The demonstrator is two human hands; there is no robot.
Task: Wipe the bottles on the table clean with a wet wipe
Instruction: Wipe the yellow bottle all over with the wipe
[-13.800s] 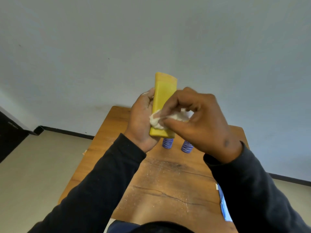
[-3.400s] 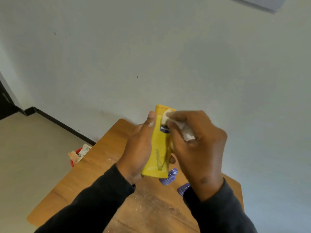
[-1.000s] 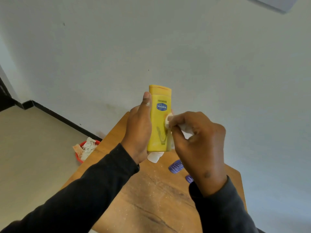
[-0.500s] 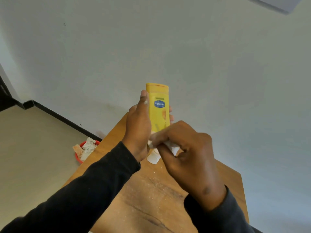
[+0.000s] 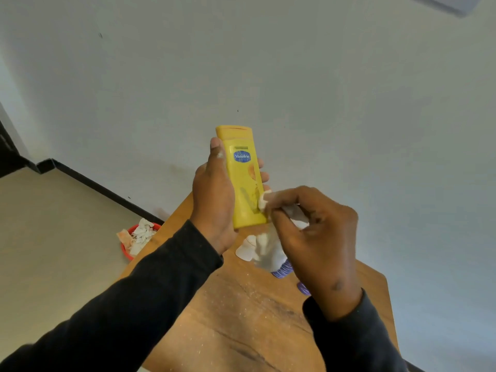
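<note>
My left hand (image 5: 213,194) grips a yellow lotion bottle (image 5: 243,178) upright above the table, thumb along its left edge, label facing me. My right hand (image 5: 314,237) pinches a white wet wipe (image 5: 264,201) and presses it against the bottle's lower right side. The rest of the wipe hangs down below my fingers. Two purple-capped bottles (image 5: 281,269) stand on the wooden table (image 5: 241,323) behind my right hand, mostly hidden by it.
A white object (image 5: 245,249) lies on the table below the yellow bottle. A red bin (image 5: 134,237) full of used wipes sits on the floor left of the table. A pale wall is close behind.
My right hand with the wipe has moved up from the bottle's base to its lower right side. The bottle and my left hand stay nearly still.
</note>
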